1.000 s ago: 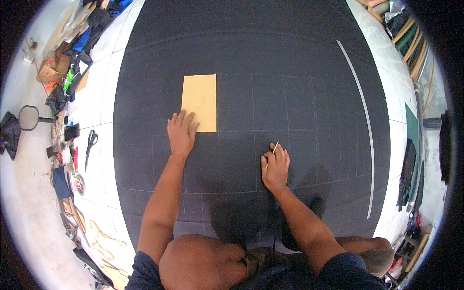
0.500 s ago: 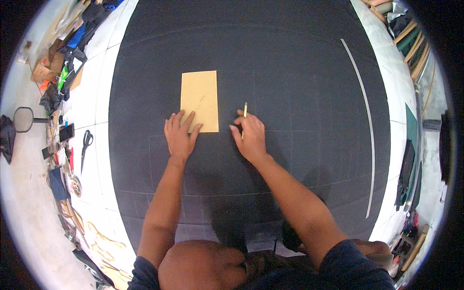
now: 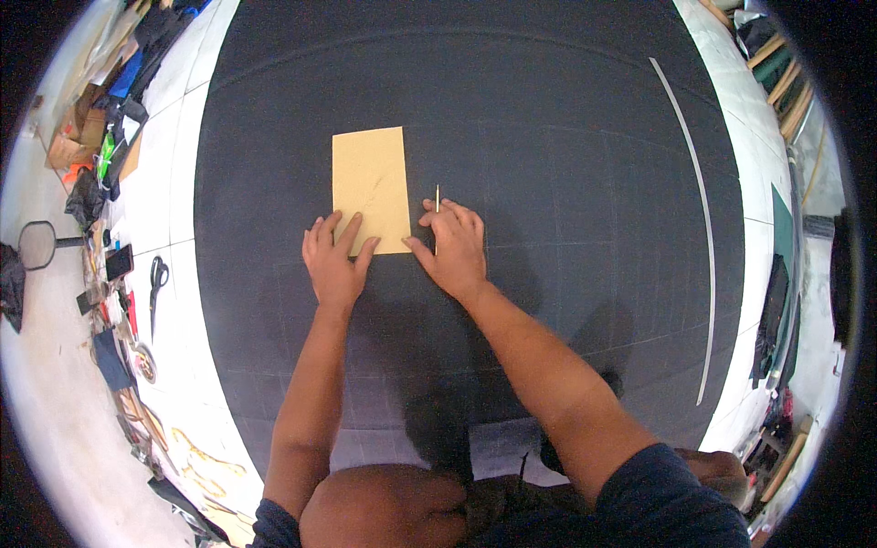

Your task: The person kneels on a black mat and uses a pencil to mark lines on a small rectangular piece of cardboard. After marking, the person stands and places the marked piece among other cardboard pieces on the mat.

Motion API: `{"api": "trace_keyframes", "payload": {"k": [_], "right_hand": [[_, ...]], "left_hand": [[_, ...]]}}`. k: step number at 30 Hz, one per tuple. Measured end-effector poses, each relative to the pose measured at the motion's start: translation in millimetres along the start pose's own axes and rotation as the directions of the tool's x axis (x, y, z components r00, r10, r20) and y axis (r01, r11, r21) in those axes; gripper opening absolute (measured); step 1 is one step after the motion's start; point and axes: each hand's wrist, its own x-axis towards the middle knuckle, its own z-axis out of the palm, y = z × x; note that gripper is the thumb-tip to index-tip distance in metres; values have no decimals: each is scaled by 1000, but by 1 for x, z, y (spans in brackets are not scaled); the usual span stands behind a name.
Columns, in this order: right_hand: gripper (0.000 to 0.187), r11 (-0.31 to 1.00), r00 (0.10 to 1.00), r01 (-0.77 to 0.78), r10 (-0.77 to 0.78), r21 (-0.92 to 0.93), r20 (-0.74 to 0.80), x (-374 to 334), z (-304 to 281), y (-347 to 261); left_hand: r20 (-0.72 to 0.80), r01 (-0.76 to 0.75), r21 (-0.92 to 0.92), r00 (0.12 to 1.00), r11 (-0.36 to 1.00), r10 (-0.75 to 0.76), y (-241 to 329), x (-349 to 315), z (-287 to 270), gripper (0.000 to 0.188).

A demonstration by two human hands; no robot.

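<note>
Partly under the spread left grip (image 3: 336, 263), yellow card (image 3: 370, 173); alongside, right grip (image 3: 456, 249) clasping pale stick (image 3: 438, 195)

A white surface (image 3: 178, 219), crossed by thin dark seams, is running along both sides and is glaring under bright light. Beyond it on the left, a blotchy, pale grey floor (image 3: 41, 384) is curving away. Crowded clutter is lining that edge: a brown cardboard box (image 3: 69, 152) is sitting toward the top, and a racket-shaped object (image 3: 36, 245) is reaching out over the grey. At the upper right, long tan rods (image 3: 798, 117) are bunching together. Below them a green sheet (image 3: 781, 212) is bordering the white, while a pale grey strip (image 3: 816, 183), floor or wall being unclear, is showing behind
</note>
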Motion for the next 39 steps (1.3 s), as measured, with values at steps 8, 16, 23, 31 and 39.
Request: {"api": "trace_keyframes", "payload": {"k": [8,16,23,31,39], "right_hand": [[37,1000,1000,-5,5,-18,-8,1,1,0],[36,999,999,27,-28,-42,-22,1,4,1],[36,998,999,29,-30,-62,-27,-1,7,1],[36,997,998,42,-45,-72,-46,1,5,3],[37,997,999,32,-33,-69,-21,0,5,3]], "left_hand": [[-108,-49,-12,993,999,47,3,-3,0,44],[-54,-29,-167,998,986,21,48,-19,16,39],[-1,34,-259,999,965,-36,45,-21,13,42],[-43,12,-241,999,971,-23,47,-19,15,39],[-9,28,-193,999,981,-31,47,-20,16,40]]}}
